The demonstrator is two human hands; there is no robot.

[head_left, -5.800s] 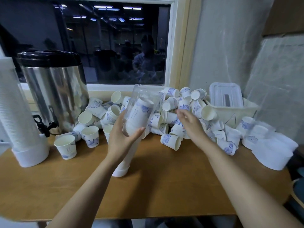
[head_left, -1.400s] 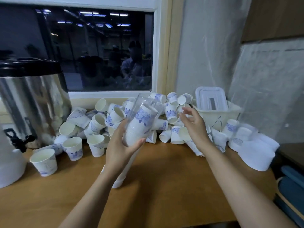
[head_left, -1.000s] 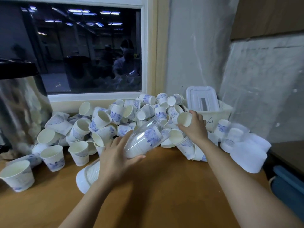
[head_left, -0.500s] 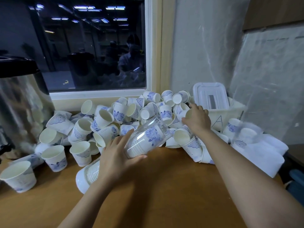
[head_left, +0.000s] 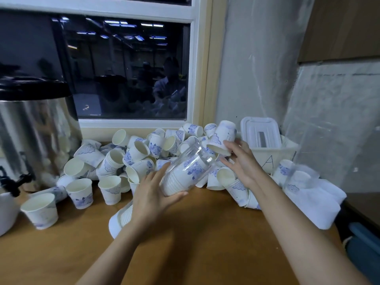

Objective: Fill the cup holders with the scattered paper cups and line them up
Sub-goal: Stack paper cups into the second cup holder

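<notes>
1. A brown wooden worktop (head_left: 205, 243) runs beneath a dark window. Everything described here stands or lies on it.
2. At the far left stands a tall shiny steel drinks urn (head_left: 35, 136) with a black lid.
3. Along the back lies a loose heap of white paper cups with blue flower prints (head_left: 141, 153). A few are upright and most are tipped over. At the far right, a second clear holder with a white base (head_left: 308, 194) lies on its side near a white lidded plastic box (head_left: 261, 133).
4. In the middle, a long clear plastic tube cup holder (head_left: 185, 171) is held tilted. Its open mouth is raised towards the heap and its white base end is low, near the worktop. A nested stack of cups fills its lower part.
5. The left hand (head_left: 152, 200) grips the tube round its middle, fingers and thumb curled about it.
6. The right hand (head_left: 240, 161) pinches one single white paper cup (head_left: 223, 136) at its rim end, with its other fingers spread. The cup is just above the tube's mouth, not yet inside.
7. The cups look very light, thin-walled and easily crushed, so a gentle hold near the stiffer rolled rim probably suits them. The tube looks smooth and perhaps slippery, so a full wrap round its middle seems the safest hold.
</notes>
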